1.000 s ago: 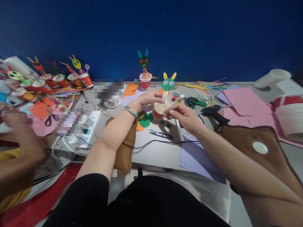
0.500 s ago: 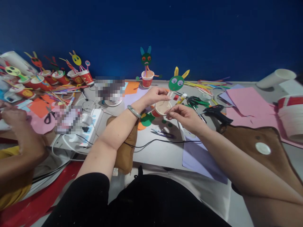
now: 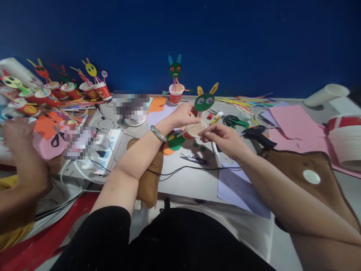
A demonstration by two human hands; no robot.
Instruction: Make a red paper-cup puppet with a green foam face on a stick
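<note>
A round green paper face (image 3: 204, 102) with yellow ears and purple-rimmed eyes stands on a pale stem over a red paper cup (image 3: 194, 131). Fingers and thumb of my left hand (image 3: 184, 115) are closed around that stem, just below the face. My right hand (image 3: 221, 137) is closed in a pinch, its fingertips on the cup's right rim; anything small between them is hidden. A pale strip (image 3: 182, 132) sticks out from the cup's left side. Green paper circles (image 3: 176, 142) and small purple-handled snips (image 3: 193, 159) lie on the table below.
Another cup figure (image 3: 176, 94) stands at the back wall, with several more at left. A black glue gun (image 3: 258, 136) and green-handled pliers (image 3: 235, 121) lie right. A black cable (image 3: 183, 168) crosses the front. A co-worker's arm (image 3: 26, 165) is at far left, beyond a power strip (image 3: 110, 150).
The green face has shifted left and slightly down with my left hand, tilting a little. My right hand has stayed at the cup rim. The co-worker's hand has moved slightly.
</note>
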